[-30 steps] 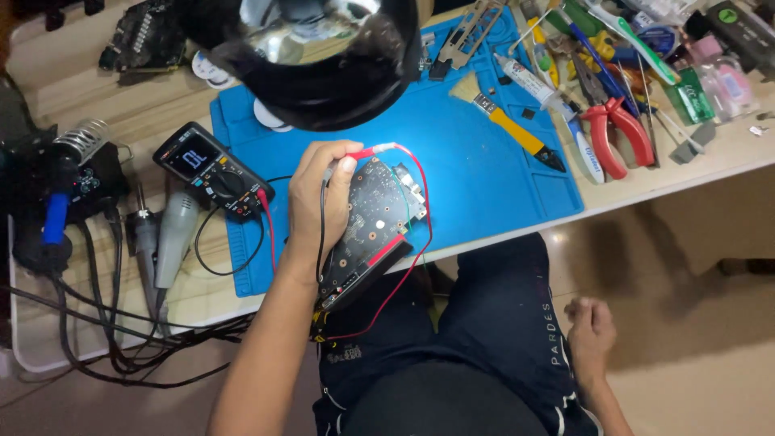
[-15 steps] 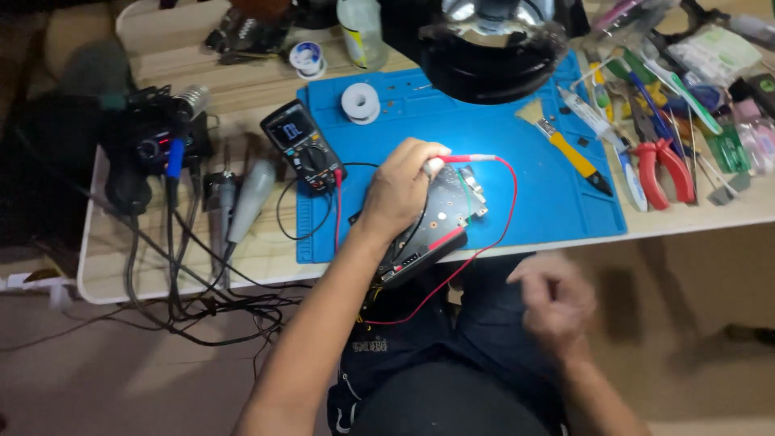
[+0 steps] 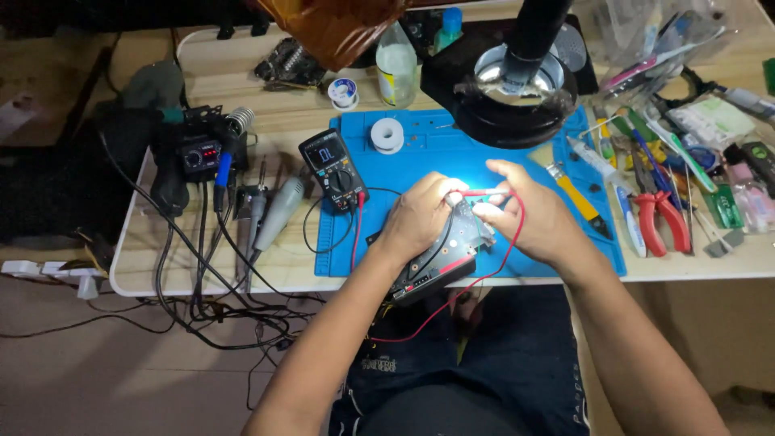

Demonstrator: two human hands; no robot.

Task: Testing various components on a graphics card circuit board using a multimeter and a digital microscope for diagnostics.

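A dark circuit board sits tilted at the near edge of a blue work mat, its lower end jutting over the rim of the counter toward the person's lap. The left hand rests on the board's upper part, fingers curled down onto it and pressed close together. The right hand meets it from the other side, its fingers pinching a red probe whose tip touches the board's top edge; bright light from above washes out the exact point of contact. A red lead loops from the probe down past the board and off the counter's edge, beside a black lead curling on the mat. Both run toward a multimeter lying at the mat's left edge, its screen lit. Behind the hands, a microscope with a ring light stands over the mat, a spool of solder to its left. Red-handled pliers and a yellow-handled tool lie to the right among loose hand tools. To the left of the mat, a soldering station stands amid a tangle of black cables.
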